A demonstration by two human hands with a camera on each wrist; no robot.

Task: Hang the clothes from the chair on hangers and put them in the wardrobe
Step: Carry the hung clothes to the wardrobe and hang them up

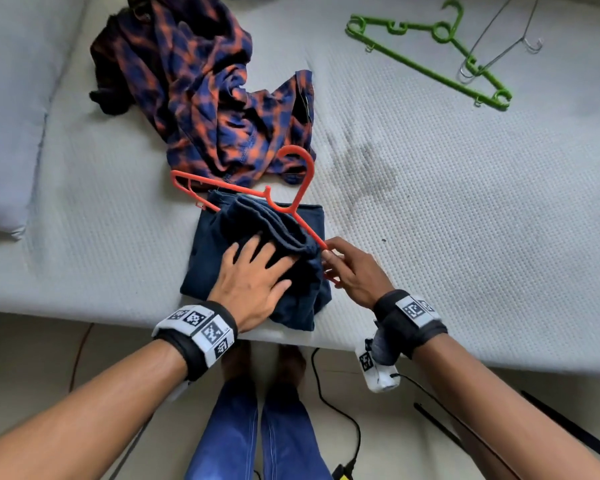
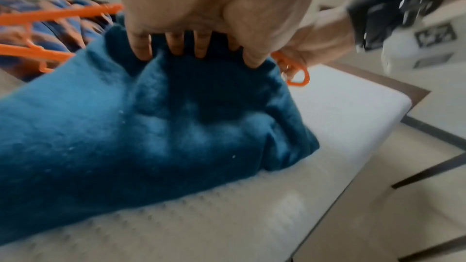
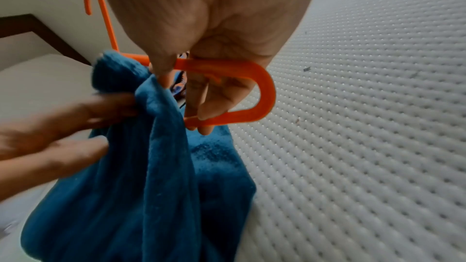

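A dark blue garment lies bunched near the front edge of the white mattress. An orange plastic hanger lies across it, with its hook pointing away from me. My left hand presses flat on the cloth with its fingers spread. My right hand grips the hanger's right end. In the right wrist view the fingers of the right hand curl through the looped end of the orange hanger, beside the blue garment. In the left wrist view my fingertips dig into the blue garment.
An orange-and-blue plaid shirt and a black garment are heaped at the back left. A green hanger and a wire hanger lie at the back right. A black cable runs over the floor by my feet.
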